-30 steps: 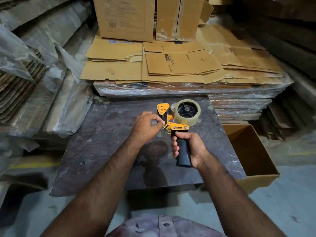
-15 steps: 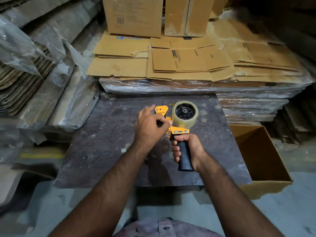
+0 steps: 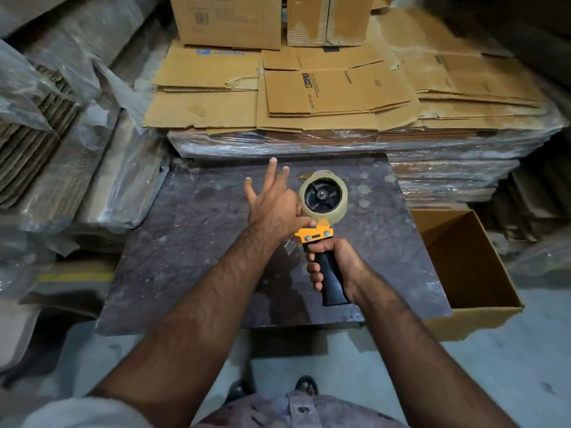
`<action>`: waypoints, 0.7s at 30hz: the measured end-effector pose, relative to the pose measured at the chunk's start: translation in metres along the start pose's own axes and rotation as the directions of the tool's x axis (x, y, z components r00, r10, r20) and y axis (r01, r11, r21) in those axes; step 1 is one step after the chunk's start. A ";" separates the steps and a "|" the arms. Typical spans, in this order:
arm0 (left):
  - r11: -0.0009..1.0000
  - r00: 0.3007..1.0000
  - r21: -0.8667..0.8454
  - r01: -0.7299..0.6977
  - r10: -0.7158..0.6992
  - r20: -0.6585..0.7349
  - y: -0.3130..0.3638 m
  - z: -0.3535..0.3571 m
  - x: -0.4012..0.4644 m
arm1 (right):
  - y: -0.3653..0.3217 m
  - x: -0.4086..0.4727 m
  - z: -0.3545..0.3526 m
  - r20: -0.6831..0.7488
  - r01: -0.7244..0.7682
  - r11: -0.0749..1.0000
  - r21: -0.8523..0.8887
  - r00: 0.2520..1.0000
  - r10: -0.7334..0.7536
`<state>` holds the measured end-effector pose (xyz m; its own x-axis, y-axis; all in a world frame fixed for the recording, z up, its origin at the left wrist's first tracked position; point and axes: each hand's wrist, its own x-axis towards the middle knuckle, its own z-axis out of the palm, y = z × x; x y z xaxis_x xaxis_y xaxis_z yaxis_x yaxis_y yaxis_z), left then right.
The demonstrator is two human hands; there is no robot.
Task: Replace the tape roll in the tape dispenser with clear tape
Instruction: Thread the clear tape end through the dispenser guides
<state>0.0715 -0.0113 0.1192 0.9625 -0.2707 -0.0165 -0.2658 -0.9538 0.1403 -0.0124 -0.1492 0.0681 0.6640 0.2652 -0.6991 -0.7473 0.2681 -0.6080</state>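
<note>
- Your left hand (image 3: 273, 208) has gone from pinching at the dispenser's front to fingers splayed, thumb against the tape roll (image 3: 323, 197).
- Your right hand (image 3: 335, 267) keeps its grip closed on the tape dispenser (image 3: 315, 234) handle, the roll seated just above it, over the worktop (image 3: 185, 257).

Both forearms (image 3: 197, 307) are bare to above the elbow. A pale short sleeve (image 3: 80, 412) shows at the left shoulder. The shirt (image 3: 296, 410) is mottled purplish-grey, with a buttoned front placket. Just beyond the shirt hem, dark open sandals (image 3: 306, 385) show on the feet.
</note>
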 end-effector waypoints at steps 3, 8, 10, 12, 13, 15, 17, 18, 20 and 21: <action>1.000 1.000 -0.013 -0.019 0.019 -0.017 0.001 0.003 -0.001 | 0.000 -0.001 -0.002 -0.007 -0.004 1.000 -0.018 1.000 0.004; 0.995 0.990 -0.040 -0.088 0.083 -0.117 -0.004 0.007 -0.004 | -0.003 -0.001 -0.004 -0.003 -0.003 1.000 0.024 1.000 0.003; 0.987 0.972 -0.064 -0.149 0.135 -0.194 -0.006 0.007 -0.008 | -0.006 -0.001 -0.006 0.026 -0.002 0.998 0.059 1.000 0.001; 0.973 0.950 -0.091 -0.213 0.185 -0.254 -0.009 0.006 -0.011 | -0.009 -0.002 -0.010 0.056 0.000 0.997 0.072 0.998 -0.005; 0.967 0.938 -0.093 -0.238 0.203 -0.281 -0.011 0.006 -0.013 | -0.011 -0.002 -0.011 0.071 0.003 0.998 0.068 0.997 -0.008; 0.960 0.915 -0.070 -0.270 0.234 -0.327 -0.012 0.007 -0.016 | -0.014 -0.003 -0.013 0.095 0.004 0.999 0.048 0.995 -0.008; 0.953 0.889 -0.031 -0.301 0.269 -0.370 -0.013 0.006 -0.019 | -0.017 -0.003 -0.013 0.102 -0.004 1.000 0.031 0.995 0.001; 0.944 0.873 -0.019 -0.330 0.298 -0.386 -0.014 0.005 -0.019 | -0.019 -0.002 -0.013 0.099 -0.005 1.000 0.030 0.995 0.001; 0.919 0.856 -0.051 -0.391 0.342 -0.388 -0.017 0.004 -0.021 | -0.022 -0.001 -0.015 0.072 0.000 0.999 0.044 0.997 -0.003; 0.913 0.860 -0.084 -0.400 0.342 -0.378 -0.019 0.003 -0.023 | -0.024 -0.001 -0.017 0.060 0.002 0.998 0.057 0.998 -0.005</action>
<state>0.0545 0.0123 0.1136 0.7574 -0.5094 0.4084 -0.6229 -0.7513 0.2180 0.0042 -0.1720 0.0769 0.6681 0.3187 -0.6724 -0.7435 0.3207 -0.5868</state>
